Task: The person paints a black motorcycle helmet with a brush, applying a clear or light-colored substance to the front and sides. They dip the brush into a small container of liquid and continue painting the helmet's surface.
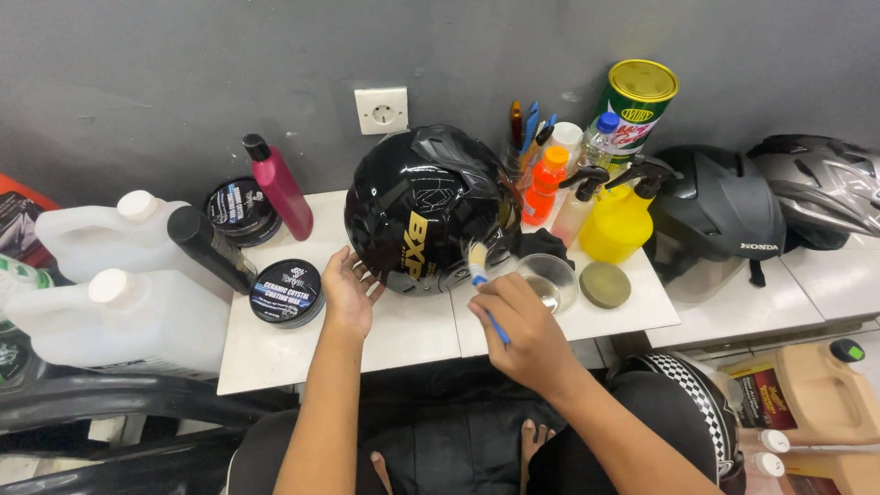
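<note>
Head view: glossy black helmet (422, 211), rounded, sits on white tiled counter (403, 335). Left hand (348, 293) fingers spread, tips touching helmet's lower edge. Right hand (522, 330) fingers clamped on blue-handled brush (481, 275), pale bristles against helmet shell. Clear round bowl (548, 280) just right of brush; handle end hidden under palm.

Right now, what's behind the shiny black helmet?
Behind the black helmet a white wall socket shows on the grey wall, and pens in a holder peek out at its right. The helmet hides the holder's base and the tabletop behind it.
</note>
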